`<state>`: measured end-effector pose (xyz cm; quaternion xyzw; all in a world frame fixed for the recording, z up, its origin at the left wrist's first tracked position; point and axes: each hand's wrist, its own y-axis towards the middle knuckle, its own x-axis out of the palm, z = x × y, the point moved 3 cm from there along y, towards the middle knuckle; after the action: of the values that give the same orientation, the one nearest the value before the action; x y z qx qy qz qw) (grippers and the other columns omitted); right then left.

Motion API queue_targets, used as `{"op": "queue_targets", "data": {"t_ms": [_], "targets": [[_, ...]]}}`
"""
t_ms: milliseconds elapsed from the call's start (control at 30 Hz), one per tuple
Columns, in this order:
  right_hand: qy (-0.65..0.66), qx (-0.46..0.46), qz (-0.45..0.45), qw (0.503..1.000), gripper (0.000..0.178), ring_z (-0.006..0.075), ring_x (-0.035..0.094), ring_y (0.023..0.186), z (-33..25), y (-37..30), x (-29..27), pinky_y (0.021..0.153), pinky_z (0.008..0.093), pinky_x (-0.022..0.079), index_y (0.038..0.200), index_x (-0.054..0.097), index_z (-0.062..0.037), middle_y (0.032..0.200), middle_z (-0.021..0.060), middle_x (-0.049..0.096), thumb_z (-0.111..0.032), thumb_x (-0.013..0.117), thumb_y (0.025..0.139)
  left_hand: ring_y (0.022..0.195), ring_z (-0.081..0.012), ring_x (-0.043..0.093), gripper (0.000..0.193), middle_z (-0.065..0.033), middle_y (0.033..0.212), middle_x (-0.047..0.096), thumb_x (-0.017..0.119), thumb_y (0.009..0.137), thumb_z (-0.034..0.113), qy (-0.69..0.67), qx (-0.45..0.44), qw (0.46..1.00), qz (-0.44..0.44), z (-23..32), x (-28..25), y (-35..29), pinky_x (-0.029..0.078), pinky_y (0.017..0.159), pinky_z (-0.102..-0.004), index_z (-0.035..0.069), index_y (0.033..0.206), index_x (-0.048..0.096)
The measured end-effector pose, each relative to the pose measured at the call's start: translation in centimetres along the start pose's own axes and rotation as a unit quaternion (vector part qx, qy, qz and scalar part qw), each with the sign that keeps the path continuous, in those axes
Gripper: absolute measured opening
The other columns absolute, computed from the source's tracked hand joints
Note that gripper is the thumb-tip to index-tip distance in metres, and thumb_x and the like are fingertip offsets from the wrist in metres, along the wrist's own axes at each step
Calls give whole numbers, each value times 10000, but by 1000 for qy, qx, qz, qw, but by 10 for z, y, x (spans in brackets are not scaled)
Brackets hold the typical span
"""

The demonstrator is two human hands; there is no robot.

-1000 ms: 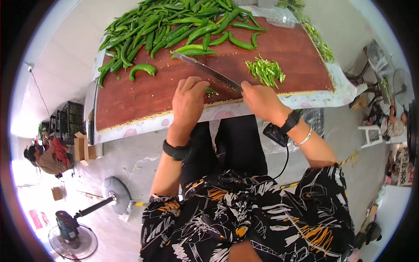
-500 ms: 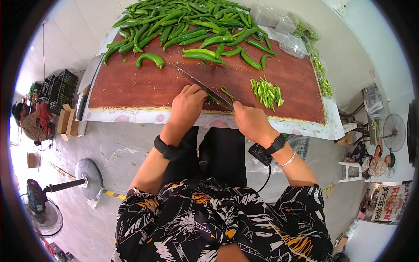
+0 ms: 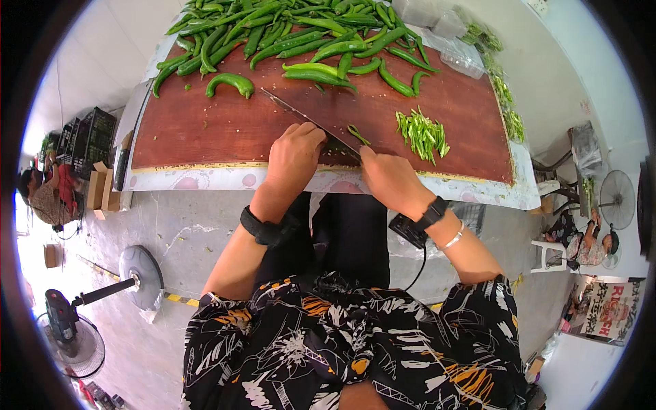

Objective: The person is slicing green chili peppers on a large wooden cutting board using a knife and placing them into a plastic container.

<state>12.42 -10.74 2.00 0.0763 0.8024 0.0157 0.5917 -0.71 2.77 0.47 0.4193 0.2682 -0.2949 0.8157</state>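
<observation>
My right hand [image 3: 396,183] grips the handle of a long kitchen knife [image 3: 305,117] at the near edge of a reddish-brown cutting board [image 3: 198,140]. The blade slants away to the far left. Against its near side, the curled fingers of my left hand [image 3: 292,157] press down; whatever they hold is hidden by the fingers and the blade. A thin green pepper strip [image 3: 357,134] lies just beyond the knife by my right hand. Farther right is a small heap of cut pepper strips [image 3: 424,137].
Whole green peppers [image 3: 301,48] pile up across the far side, with a curved pepper [image 3: 231,84] nearer the left. Clear plastic boxes [image 3: 463,63] stand at the far right. A black-handled blade [image 3: 123,160] lies along the left edge. Two people sit in the background, left and right.
The view has shifted slightly, moving the board and peppers in the picture. Both hands keep their places around the knife, whose angle looks nearly the same.
</observation>
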Motion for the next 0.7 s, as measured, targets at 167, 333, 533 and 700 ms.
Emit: {"op": "queue_targets", "data": {"t_ms": [167,333,533,700], "targets": [[19,3,16,1000,121,440,594,644,2,17,7,568,526,459,910,472,11,648,227,588,-71,544,857,821,-294,608,70,-71,834,607,619,777,21,13,16,1000,9,1,0,-2,517,692,-401,70,827,623],[15,20,4,1000,107,443,613,684,-4,5,-10,612,544,471,882,483,1,677,234,613,-94,526,858,816,-294,607,77,-72,832,605,620,779,27,6,15,1000,24,0,-1,-7,516,691,-406,68,843,631],[5,28,-52,998,123,456,580,667,-3,-7,-13,575,535,439,900,459,1,661,230,584,-82,544,866,835,-315,609,84,-82,864,622,640,773,35,-12,-20,1000,1,-3,-2,-5,502,709,-410,59,853,647],[23,13,-22,999,91,455,604,674,-6,11,0,588,540,464,874,478,11,667,243,603,-74,505,858,844,-310,615,92,-76,874,635,644,772,35,-11,-23,1000,-3,-1,-3,-4,506,712,-401,60,860,656]]}}
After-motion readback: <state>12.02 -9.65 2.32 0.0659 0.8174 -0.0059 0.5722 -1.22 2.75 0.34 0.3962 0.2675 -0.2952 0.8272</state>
